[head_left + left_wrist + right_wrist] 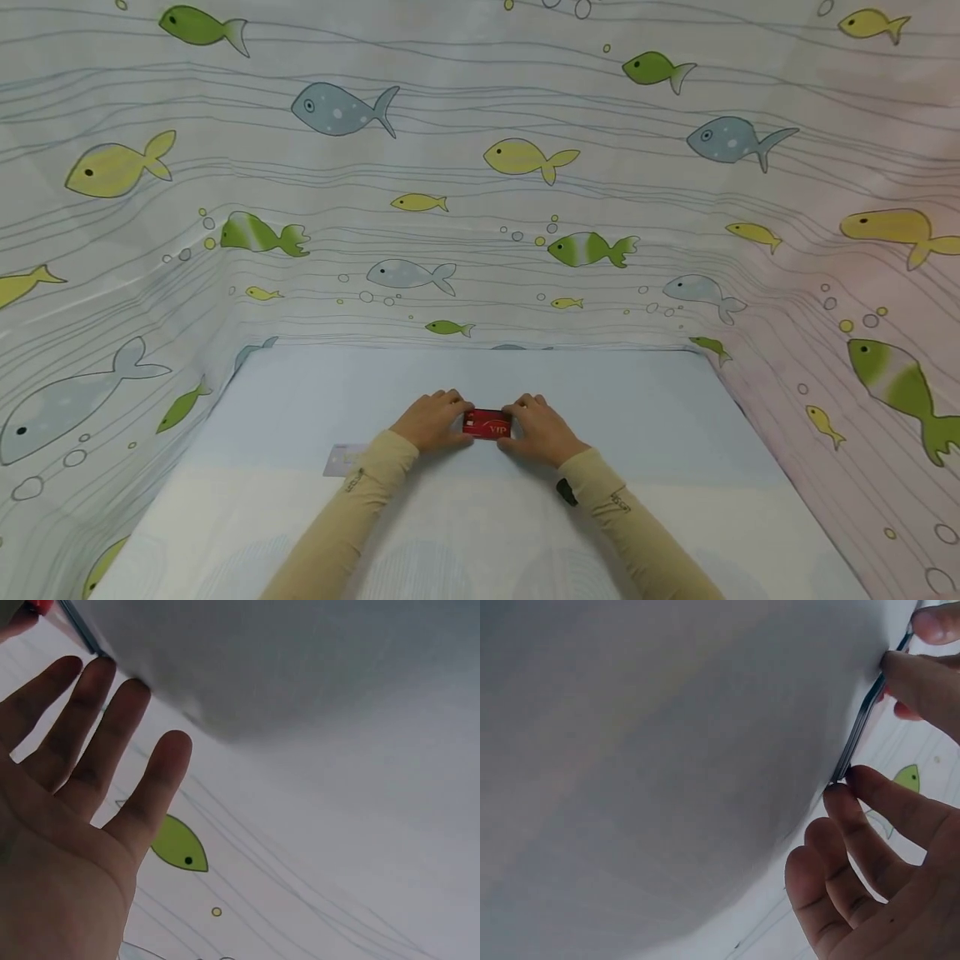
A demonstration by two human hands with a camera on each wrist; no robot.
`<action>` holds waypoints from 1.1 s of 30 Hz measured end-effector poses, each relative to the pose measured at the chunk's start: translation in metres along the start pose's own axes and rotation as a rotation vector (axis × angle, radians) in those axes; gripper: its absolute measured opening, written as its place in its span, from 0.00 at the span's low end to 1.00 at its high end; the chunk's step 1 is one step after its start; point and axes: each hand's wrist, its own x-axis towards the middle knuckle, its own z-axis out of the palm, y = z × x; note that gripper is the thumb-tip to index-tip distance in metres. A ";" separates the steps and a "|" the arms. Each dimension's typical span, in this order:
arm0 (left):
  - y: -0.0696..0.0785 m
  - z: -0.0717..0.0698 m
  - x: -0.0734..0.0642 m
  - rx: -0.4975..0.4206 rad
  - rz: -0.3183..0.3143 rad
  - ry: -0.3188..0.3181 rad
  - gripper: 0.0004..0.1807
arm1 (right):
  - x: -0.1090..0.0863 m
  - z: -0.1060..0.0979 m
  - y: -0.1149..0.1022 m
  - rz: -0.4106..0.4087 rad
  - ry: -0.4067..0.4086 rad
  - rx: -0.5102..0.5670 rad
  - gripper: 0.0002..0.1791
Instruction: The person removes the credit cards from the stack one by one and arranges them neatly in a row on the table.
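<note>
A red card (487, 423) marked "VIP" lies flat in the middle of the table, held at both ends. My left hand (432, 421) grips its left end, thumb at the near corner and fingers at the far one. The right hand (542, 429) grips the opposite end in the same way. Seen edge-on in the right wrist view, the card (857, 735) shows a dark, layered edge, with fingertips of the right hand (892, 877) at its end. In the left wrist view, the fingers of the left hand (82, 795) are spread, fingertips close to the card's edge.
A pale grey card (339, 461) lies on the white table (480, 525), partly under the left forearm. A small black object (567, 492) shows beneath the right wrist. Fish-patterned curtain (465, 233) surrounds the table at the back and sides.
</note>
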 end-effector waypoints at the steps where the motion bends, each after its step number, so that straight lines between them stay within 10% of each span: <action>1: 0.000 0.000 0.000 -0.001 0.000 -0.002 0.32 | 0.000 0.000 0.000 0.001 0.000 0.001 0.31; 33: 0.007 -0.008 0.004 0.045 -0.014 -0.021 0.29 | 0.003 -0.007 -0.003 0.020 -0.019 0.049 0.29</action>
